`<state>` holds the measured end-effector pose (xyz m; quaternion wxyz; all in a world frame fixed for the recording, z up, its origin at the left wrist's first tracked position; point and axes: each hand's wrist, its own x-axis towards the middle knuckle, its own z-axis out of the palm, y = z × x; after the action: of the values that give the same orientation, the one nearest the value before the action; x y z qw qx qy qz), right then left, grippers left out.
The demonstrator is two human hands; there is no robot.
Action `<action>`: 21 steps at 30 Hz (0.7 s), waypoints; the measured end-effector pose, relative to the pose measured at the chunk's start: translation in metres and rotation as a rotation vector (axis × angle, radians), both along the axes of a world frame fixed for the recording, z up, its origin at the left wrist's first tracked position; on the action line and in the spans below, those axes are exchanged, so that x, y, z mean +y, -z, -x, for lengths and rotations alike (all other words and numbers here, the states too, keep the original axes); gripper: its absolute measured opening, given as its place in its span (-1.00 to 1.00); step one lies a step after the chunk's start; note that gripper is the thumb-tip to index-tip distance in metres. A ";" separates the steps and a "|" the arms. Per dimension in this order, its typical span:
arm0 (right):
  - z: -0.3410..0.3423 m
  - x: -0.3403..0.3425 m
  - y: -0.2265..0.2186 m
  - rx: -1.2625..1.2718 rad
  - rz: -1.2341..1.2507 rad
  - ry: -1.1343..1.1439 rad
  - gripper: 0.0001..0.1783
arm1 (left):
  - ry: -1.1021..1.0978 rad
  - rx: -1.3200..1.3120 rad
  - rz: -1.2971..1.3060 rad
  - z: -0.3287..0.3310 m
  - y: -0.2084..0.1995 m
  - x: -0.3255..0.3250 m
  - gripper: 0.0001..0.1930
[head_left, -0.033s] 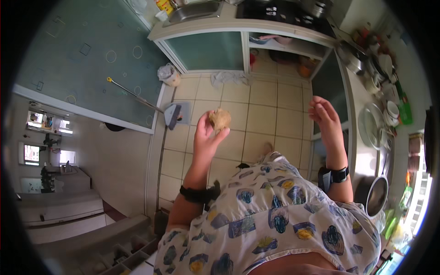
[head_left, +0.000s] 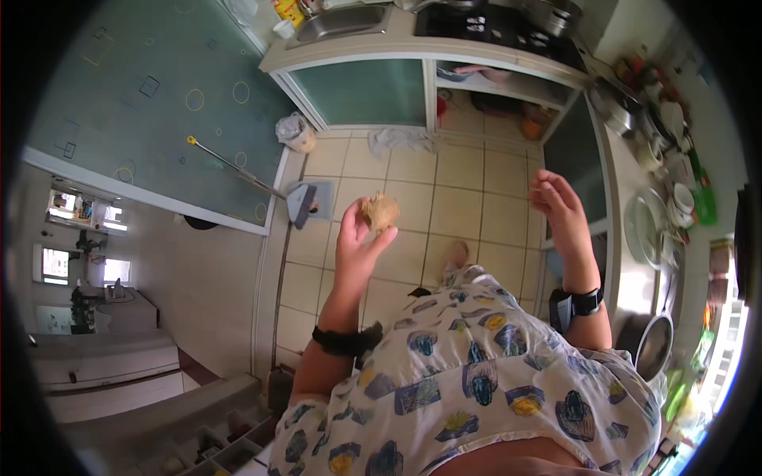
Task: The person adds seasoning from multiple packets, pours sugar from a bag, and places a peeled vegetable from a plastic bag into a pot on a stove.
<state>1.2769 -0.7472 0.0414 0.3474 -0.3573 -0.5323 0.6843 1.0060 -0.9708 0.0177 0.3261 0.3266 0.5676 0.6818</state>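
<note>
In my left hand [head_left: 355, 242] is a light-brown, rounded, lumpy piece [head_left: 382, 211] that looks like a root vegetable. Its rough top has small points. Fingers and thumb close around its left and lower sides, holding it above the tiled floor. My right hand [head_left: 560, 208] is raised in front of the right-hand cabinets, apart from the brown piece. Its fingers are loosely bent and a little apart, and nothing shows in them.
Ahead are a sink [head_left: 340, 24] and a black stove [head_left: 496, 32]. A frying pan [head_left: 655, 349], a glass lid [head_left: 647, 226] and dishes crowd the right counter. A lined bin [head_left: 296, 133], a dustpan [head_left: 317, 198] and a long-handled broom [head_left: 300, 205] stand left. A cloth [head_left: 401, 141] lies on the floor.
The view has shifted slightly. My left hand still holds the brown piece, which appears turned a little. My right hand has shifted slightly left, and one foot shows more.
</note>
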 end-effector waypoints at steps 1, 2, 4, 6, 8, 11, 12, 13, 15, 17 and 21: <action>0.029 0.012 0.004 0.006 -0.005 -0.010 -0.70 | -0.026 -0.012 0.038 0.018 0.003 0.004 -0.29; 0.056 0.026 0.007 -0.022 -0.005 -0.086 -0.70 | -0.036 -0.006 0.032 0.038 0.005 0.012 -0.29; 0.110 0.052 0.018 -0.042 0.007 -0.182 -0.69 | -0.113 -0.012 0.092 0.079 0.012 0.022 -0.27; 0.161 0.081 0.031 -0.063 0.048 -0.219 -0.68 | -0.180 -0.070 0.062 0.118 0.023 0.037 -0.30; 0.212 0.115 0.044 -0.052 0.056 -0.276 -0.67 | -0.309 -0.218 0.126 0.154 0.018 0.053 -0.33; 0.296 0.160 0.040 -0.025 0.039 -0.342 -0.66 | -0.412 -0.167 0.201 0.211 0.011 0.071 -0.35; 0.324 0.171 0.040 -0.036 0.040 -0.400 -0.66 | -0.478 -0.169 0.227 0.228 0.011 0.074 -0.35; 0.352 0.182 0.040 -0.047 0.040 -0.456 -0.65 | -0.496 -0.192 0.193 0.249 0.010 0.080 -0.35; 0.413 0.201 0.039 -0.053 0.050 -0.547 -0.65 | -0.547 -0.176 0.200 0.287 0.007 0.096 -0.35; 0.479 0.214 0.039 -0.043 0.093 -0.692 -0.64 | -0.583 -0.138 0.180 0.327 0.007 0.117 -0.35; 0.600 0.222 0.057 -0.011 0.413 -0.879 -0.63 | -0.508 -0.115 0.211 0.419 0.015 0.175 -0.33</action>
<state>0.6767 -0.5249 -0.0154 -0.0558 -0.1637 -0.4876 0.8558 0.5875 -0.7961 0.0027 0.2085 0.0990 0.6797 0.6962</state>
